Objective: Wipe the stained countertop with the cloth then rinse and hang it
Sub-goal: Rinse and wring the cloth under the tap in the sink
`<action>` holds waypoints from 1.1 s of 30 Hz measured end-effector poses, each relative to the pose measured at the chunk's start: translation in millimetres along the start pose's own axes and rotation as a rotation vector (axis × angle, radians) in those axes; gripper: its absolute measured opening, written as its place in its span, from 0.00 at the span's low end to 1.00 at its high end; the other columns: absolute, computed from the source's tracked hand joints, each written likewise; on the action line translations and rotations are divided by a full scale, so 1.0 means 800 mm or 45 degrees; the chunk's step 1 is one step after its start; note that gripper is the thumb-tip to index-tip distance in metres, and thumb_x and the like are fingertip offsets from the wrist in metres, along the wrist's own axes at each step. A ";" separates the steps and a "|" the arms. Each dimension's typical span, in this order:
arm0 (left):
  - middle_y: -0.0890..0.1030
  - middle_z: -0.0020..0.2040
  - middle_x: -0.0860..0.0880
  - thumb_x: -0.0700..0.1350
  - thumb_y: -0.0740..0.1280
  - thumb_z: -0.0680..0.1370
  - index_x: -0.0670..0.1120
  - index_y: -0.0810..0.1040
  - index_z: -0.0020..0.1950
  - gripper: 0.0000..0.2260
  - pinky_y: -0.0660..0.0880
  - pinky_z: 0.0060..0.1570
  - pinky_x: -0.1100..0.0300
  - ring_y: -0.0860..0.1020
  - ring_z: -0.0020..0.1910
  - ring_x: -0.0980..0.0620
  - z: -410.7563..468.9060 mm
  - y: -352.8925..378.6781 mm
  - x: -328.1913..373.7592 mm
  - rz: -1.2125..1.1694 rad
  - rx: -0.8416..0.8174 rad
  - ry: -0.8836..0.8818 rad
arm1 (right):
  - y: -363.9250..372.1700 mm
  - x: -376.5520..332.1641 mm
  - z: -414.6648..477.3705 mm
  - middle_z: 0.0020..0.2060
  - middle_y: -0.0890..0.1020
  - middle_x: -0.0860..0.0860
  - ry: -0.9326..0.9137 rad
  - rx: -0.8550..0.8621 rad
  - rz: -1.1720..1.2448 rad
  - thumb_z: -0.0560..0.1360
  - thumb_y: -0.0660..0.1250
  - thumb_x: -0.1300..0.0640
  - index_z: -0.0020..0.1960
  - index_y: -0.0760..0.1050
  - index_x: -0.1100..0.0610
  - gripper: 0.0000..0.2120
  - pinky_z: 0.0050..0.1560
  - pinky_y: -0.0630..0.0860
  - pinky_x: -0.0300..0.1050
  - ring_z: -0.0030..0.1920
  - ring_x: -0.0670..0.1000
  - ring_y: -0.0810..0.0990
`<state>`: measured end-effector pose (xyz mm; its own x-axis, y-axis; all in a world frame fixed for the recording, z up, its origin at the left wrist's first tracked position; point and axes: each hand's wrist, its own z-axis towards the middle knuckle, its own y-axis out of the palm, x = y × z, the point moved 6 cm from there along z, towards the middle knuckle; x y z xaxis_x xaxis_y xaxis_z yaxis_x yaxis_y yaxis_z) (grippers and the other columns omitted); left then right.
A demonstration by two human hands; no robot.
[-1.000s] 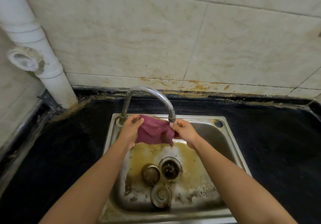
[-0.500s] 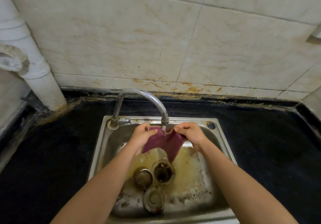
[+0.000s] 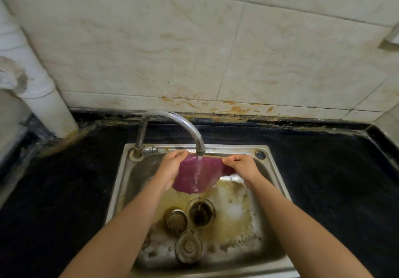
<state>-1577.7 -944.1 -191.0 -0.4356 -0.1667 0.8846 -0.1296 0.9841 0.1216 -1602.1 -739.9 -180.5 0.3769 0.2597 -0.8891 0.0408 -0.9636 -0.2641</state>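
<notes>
- Hanging spread out just under the spout of the curved chrome metal faucet [image 3: 172, 119], the magenta-purple fabric cloth [image 3: 190, 176] is stretched by its upper edge between both hands, and its lower edge sags in a rounded curve.
- A thin stream of water [image 3: 199, 164] falls from the faucet's spout onto the middle of the cloth and runs down its wet face.
- The left hand [image 3: 170, 169], left of the spout, has its fingers curled and pinches the cloth's upper left corner.
- The right hand [image 3: 243, 168], right of the spout, is clenched round the upper right corner, with a bunch of cloth showing under the fist.
- Below the faucet, the stainless steel sink [image 3: 121, 180] has a yellow-brown stained floor; the black stone countertop [image 3: 323, 180] lies to either side.
</notes>
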 end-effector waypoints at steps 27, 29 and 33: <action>0.78 0.39 0.46 0.41 0.60 0.79 0.47 0.78 0.40 0.11 0.72 0.43 0.56 0.75 0.41 0.49 -0.010 -0.107 -0.003 -0.183 0.319 0.135 | 0.081 -0.023 -0.006 0.33 0.79 0.56 0.077 -0.172 0.176 0.71 0.66 0.73 0.38 0.74 0.61 0.09 0.35 0.79 0.37 0.33 0.51 0.78; 0.78 0.40 0.46 0.41 0.60 0.79 0.47 0.78 0.41 0.10 0.72 0.43 0.56 0.75 0.41 0.49 -0.008 -0.103 -0.004 -0.136 0.318 0.159 | 0.074 -0.028 -0.009 0.32 0.77 0.54 -0.018 -0.077 0.024 0.71 0.67 0.73 0.35 0.73 0.59 0.12 0.32 0.77 0.34 0.33 0.50 0.76; 0.78 0.40 0.46 0.40 0.60 0.79 0.46 0.78 0.41 0.10 0.71 0.41 0.59 0.75 0.41 0.51 -0.005 -0.096 -0.003 -0.097 0.316 0.195 | 0.069 -0.032 -0.010 0.31 0.77 0.51 -0.117 -0.023 -0.194 0.72 0.66 0.72 0.34 0.73 0.55 0.14 0.31 0.75 0.32 0.32 0.48 0.75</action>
<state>-1563.2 -1018.8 -201.0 -0.2795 -0.2099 0.9369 -0.3787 0.9208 0.0933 -1602.4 -800.3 -169.5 0.2791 0.4064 -0.8700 0.1080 -0.9136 -0.3921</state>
